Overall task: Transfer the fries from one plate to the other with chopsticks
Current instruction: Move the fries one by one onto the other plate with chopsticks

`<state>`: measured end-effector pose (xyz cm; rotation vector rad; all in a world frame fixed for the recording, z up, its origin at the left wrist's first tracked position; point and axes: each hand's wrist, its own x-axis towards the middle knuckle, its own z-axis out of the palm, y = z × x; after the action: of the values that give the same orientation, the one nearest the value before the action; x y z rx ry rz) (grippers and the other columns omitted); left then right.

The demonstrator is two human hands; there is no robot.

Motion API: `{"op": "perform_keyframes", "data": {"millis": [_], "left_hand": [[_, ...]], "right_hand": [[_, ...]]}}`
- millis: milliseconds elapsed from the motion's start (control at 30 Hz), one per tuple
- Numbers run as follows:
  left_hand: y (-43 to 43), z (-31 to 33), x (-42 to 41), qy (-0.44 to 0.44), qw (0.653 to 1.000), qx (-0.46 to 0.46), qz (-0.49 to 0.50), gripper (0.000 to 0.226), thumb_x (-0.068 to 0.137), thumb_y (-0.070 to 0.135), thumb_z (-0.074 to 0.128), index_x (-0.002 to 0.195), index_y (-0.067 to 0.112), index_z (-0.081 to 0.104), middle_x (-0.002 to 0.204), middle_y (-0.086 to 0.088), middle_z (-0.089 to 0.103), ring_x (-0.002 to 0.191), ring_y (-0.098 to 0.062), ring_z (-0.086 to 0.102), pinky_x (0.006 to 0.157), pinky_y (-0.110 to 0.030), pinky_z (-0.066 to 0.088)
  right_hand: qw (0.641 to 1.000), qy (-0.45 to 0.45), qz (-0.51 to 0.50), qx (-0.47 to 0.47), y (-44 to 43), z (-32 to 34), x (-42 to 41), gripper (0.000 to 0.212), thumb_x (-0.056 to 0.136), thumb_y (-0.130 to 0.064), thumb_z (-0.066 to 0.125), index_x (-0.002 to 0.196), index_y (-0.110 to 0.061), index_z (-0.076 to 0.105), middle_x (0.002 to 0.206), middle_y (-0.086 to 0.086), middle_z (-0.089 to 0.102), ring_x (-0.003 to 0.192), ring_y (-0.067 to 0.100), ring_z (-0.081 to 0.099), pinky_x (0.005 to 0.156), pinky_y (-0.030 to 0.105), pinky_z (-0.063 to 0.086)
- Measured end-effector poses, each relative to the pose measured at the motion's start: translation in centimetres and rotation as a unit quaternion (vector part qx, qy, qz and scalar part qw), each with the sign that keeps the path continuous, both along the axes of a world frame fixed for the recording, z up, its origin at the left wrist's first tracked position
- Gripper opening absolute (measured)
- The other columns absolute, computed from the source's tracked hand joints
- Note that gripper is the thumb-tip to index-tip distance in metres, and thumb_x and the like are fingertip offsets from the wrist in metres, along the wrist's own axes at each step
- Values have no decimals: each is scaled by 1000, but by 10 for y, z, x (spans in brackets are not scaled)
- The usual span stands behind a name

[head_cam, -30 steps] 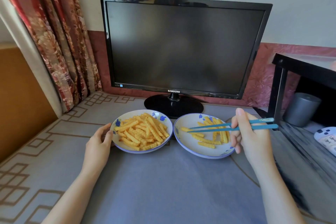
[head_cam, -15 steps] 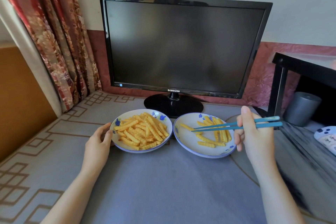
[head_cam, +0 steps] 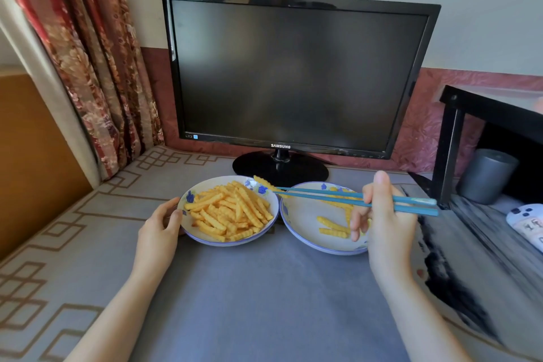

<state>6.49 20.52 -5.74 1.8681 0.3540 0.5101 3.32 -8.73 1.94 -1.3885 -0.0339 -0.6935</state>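
At the far left, well away from either grip, a flowered curtain (head_cam: 97, 67) hangs down to the patterned cloth (head_cam: 264, 288). Our left hand (head_cam: 160, 229) curls around the near-left rim of the left plate (head_cam: 191, 197), thumb on the edge. That plate is heaped with crinkle fries (head_cam: 232, 211), which fill it to the right of this grip.

At the far-right rim of that plate, the chopsticks (head_cam: 332, 198) are closed on a single fry (head_cam: 266, 184), pinched at their tips and tilted, lifted above the heap. Just right of this pinch, and under the chopstick shafts, sits the right plate (head_cam: 299, 214), touching or nearly touching the left one. It holds only a few fries (head_cam: 333, 228), partly hidden by our fingers.

Our right hand (head_cam: 385, 220) grips the chopsticks near their back end, thumb raised over them, above the right plate's near-right edge.

Behind the pinched fry stands a dark monitor (head_cam: 293, 73); its round base (head_cam: 279, 169) lies close behind both plates. To the right of the right hand's grip are a black shelf (head_cam: 452, 150), a grey cylinder (head_cam: 487, 176) beneath it, and a white controller (head_cam: 529, 220) at the edge.
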Motion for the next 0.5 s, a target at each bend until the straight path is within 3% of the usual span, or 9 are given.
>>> {"op": "perform_keyframes", "data": {"millis": [67, 167, 333, 500], "left_hand": [[0, 0, 0, -1, 1000, -3, 0, 30, 99, 14, 46, 126, 13, 59, 110, -3, 65, 96, -25, 64, 78, -25, 41], [0, 0, 0, 0, 1000, 0, -2, 31, 99, 15, 46, 127, 13, 58, 110, -3, 65, 96, -25, 64, 78, -25, 42], [0, 1, 0, 3, 1000, -2, -3, 31, 99, 15, 46, 128, 13, 58, 110, -2, 64, 95, -24, 64, 77, -24, 41], [0, 1, 0, 1, 1000, -3, -1, 31, 98, 14, 46, 127, 14, 58, 107, -2, 64, 90, -23, 64, 76, -24, 41]], "right_hand": [[1000, 5, 17, 2, 11, -3, 0, 40, 101, -26, 42, 65, -10, 42, 48, 18, 41, 30, 19, 36, 39, 16, 35], [999, 10, 33, -17, 25, -9, 2, 39, 101, -28, 43, 66, -10, 43, 49, 19, 44, 34, 23, 39, 45, 35, 43], [996, 14, 40, -80, 38, -18, 5, 39, 101, -26, 42, 65, -11, 42, 44, 15, 48, 36, 25, 45, 44, 19, 35], [989, 13, 74, -130, 40, -22, 6, 40, 102, -24, 40, 64, -13, 45, 45, 14, 52, 38, 23, 49, 46, 13, 36]]}}
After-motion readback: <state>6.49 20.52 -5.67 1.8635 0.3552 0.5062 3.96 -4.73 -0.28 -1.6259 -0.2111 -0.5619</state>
